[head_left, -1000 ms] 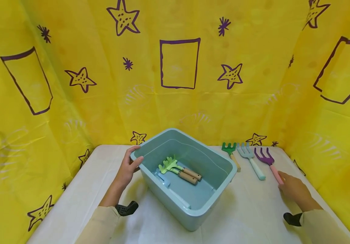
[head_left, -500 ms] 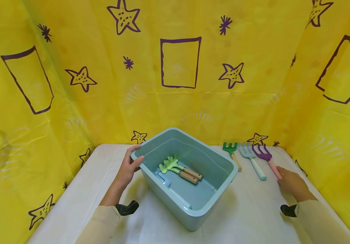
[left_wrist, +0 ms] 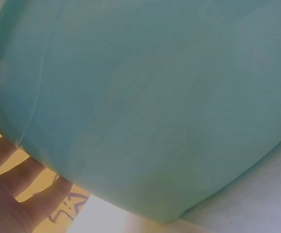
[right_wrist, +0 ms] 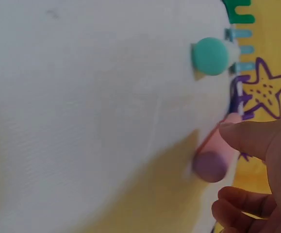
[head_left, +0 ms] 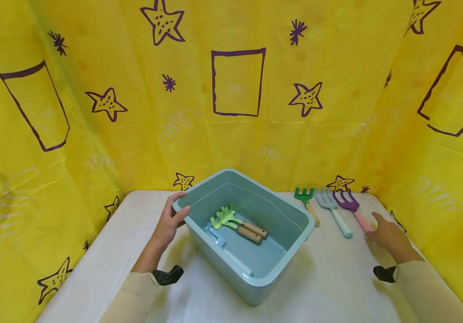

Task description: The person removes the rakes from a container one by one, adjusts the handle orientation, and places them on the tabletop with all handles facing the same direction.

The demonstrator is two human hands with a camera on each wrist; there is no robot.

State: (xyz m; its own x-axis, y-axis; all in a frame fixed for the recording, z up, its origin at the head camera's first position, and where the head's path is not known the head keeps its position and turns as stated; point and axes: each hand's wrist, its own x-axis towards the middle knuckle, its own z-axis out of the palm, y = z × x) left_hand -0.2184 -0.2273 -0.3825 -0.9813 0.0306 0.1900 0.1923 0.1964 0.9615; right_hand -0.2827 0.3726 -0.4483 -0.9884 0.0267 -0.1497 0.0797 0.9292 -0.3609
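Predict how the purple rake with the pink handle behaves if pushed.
The purple rake is probably stiff, given its thick, evenly spread tines. The rounded pink handle may rock sideways, but the broad head would likely stop it rolling.

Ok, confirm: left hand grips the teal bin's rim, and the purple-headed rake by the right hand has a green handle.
The handle colour is wrong: the head view shows the purple-headed rake by the right hand has a pink handle. The left hand does grip the teal bin's rim.
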